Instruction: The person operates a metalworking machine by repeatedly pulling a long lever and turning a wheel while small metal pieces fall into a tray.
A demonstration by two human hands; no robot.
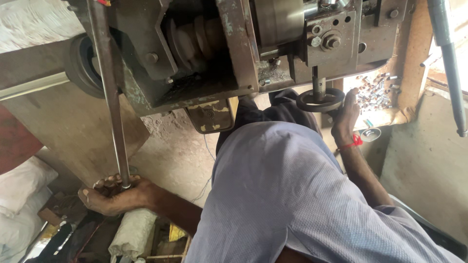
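Observation:
My left hand [114, 195] is closed around the lower end of a long steel lever rod [109, 92] that runs up to the worn grey-green machine [195, 53]. My right hand [345, 117], with a red thread at the wrist, grips the rim of a small dark handwheel [319, 100] under the machine's carriage block [336, 39]. My light blue shirt [287, 195] fills the middle of the view and hides the floor below the machine.
A pile of several small shiny metal pieces [375, 90] lies in a tray at the right. A second long bar [451, 68] hangs at the far right. White sacks [22, 190] and clutter lie at the lower left, beside a concrete base [73, 126].

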